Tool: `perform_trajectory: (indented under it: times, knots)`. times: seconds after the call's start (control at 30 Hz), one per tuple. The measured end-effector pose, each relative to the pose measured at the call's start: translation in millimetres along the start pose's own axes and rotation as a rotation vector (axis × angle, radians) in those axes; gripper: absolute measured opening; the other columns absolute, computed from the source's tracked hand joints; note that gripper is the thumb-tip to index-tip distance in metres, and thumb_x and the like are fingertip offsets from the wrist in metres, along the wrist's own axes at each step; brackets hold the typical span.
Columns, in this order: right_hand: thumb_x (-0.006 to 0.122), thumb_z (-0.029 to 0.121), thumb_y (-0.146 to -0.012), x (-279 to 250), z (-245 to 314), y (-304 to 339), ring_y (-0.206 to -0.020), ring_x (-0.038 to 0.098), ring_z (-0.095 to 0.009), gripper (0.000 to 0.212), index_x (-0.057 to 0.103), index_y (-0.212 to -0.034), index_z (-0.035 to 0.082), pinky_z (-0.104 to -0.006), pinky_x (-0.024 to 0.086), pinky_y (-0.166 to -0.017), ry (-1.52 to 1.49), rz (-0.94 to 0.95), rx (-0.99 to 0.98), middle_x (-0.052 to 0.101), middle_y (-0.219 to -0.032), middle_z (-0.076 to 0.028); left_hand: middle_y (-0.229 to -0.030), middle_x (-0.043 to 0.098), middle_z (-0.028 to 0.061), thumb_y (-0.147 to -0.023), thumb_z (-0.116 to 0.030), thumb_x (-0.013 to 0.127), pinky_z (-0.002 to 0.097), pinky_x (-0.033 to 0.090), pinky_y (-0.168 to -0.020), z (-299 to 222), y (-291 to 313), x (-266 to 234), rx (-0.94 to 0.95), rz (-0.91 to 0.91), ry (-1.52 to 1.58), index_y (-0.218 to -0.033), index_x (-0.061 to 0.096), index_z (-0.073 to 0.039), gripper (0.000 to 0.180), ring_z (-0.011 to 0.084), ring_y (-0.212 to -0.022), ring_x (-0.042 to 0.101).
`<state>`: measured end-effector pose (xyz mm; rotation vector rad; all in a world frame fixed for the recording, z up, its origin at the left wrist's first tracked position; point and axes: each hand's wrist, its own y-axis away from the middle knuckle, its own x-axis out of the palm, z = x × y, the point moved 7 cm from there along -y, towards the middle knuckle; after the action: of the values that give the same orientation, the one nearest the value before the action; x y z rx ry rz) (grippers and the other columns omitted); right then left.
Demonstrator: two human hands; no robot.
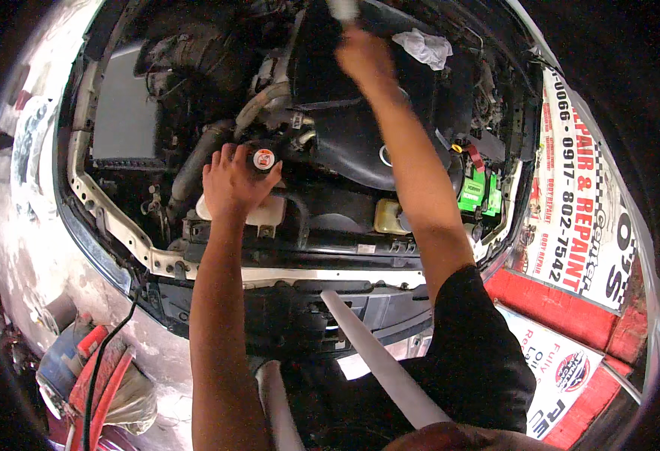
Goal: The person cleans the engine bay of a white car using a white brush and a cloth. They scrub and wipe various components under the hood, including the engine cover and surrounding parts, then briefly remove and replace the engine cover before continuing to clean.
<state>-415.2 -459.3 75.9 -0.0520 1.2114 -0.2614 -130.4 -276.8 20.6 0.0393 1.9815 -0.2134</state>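
My left hand (232,180) rests with its fingers spread over a whitish plastic fluid reservoir (268,210) at the front of an open engine bay. Its thumb and forefinger lie close about a round black cap (264,159) with a red and white label. Farther in, my right hand (365,59) reaches over the big black engine cover (352,139). It is smeared by motion, with the fingers closed on a pale object (342,9) at the top edge, too blurred to name. A crumpled white cloth (423,49) lies on the cover to the right of that hand.
A grey box-shaped cover (128,109) sits at the left of the bay, and a green-topped battery (480,192) at the right. A yellowish reservoir (391,216) stands by the front rail (292,276). Printed banners (582,195) hang at right; a blue bucket (63,368) stands lower left.
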Motion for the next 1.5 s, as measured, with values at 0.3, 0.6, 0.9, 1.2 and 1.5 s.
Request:
perform_trajectory:
  times: [0.3, 0.6, 0.9, 1.2, 1.5]
  knots:
    - [0.06, 0.027, -0.092, -51.3, -31.6, -10.6, -0.108, 0.07, -0.043, 0.034, 0.074, -0.121, 0.014, -0.0521, 0.055, -0.095, 0.062, -0.163, -0.034, 0.075, -0.113, -0.021, -0.109, 0.067, 0.012, -0.077, -0.066, 0.073, 0.0489, 0.051, -0.085, 3.2, 1.5, 5.8, 0.006, 0.003, -0.051, -0.109, 0.072, -0.011, 0.064, 0.0341, -0.107, 0.065]
    - [0.062, 0.03, -0.092, 15.7, 84.3, 27.7, -0.095, 0.072, -0.045, 0.029, 0.074, -0.116, 0.018, -0.0559, 0.058, -0.087, -0.246, 0.339, -0.125, 0.075, -0.097, -0.022, -0.112, 0.068, 0.0131, -0.076, -0.066, 0.073, 0.0494, 0.051, -0.087, 1.6, 1.2, 9.2, -0.009, 0.026, -0.102, -0.108, 0.072, -0.009, 0.065, 0.0349, -0.108, 0.065]
    - [0.063, 0.03, -0.09, -15.6, -40.5, -8.5, -0.104, 0.073, -0.039, 0.032, 0.076, -0.109, 0.009, -0.0516, 0.058, -0.092, -0.143, -0.038, 0.25, 0.075, -0.111, -0.02, -0.115, 0.068, 0.0114, -0.079, -0.064, 0.073, 0.0497, 0.051, -0.089, -5.7, 3.1, 6.6, 0.006, 0.018, -0.117, -0.111, 0.071, -0.009, 0.063, 0.0345, -0.111, 0.064]
    - [0.066, 0.026, -0.096, -51.4, 41.1, 129.0, -0.079, 0.071, -0.043, 0.034, 0.069, -0.127, 0.012, -0.0541, 0.057, -0.075, -0.39, -0.077, -0.201, 0.072, -0.085, -0.023, -0.114, 0.067, 0.014, -0.081, -0.064, 0.072, 0.0524, 0.051, -0.089, -6.6, 7.2, 10.6, 0.06, -0.019, -0.132, -0.112, 0.07, -0.007, 0.065, 0.0381, -0.109, 0.064]
    - [0.067, 0.02, -0.088, -96.0, -203.5, 179.4, -0.094, 0.073, -0.044, 0.033, 0.07, -0.116, 0.003, -0.0523, 0.06, -0.085, -0.022, -0.283, 0.434, 0.075, -0.098, -0.024, -0.112, 0.068, 0.0173, -0.082, -0.063, 0.073, 0.0519, 0.052, -0.089, -18.3, 7.4, 13.4, 0.113, -0.046, -0.05, -0.108, 0.07, -0.004, 0.064, 0.0397, -0.108, 0.065]
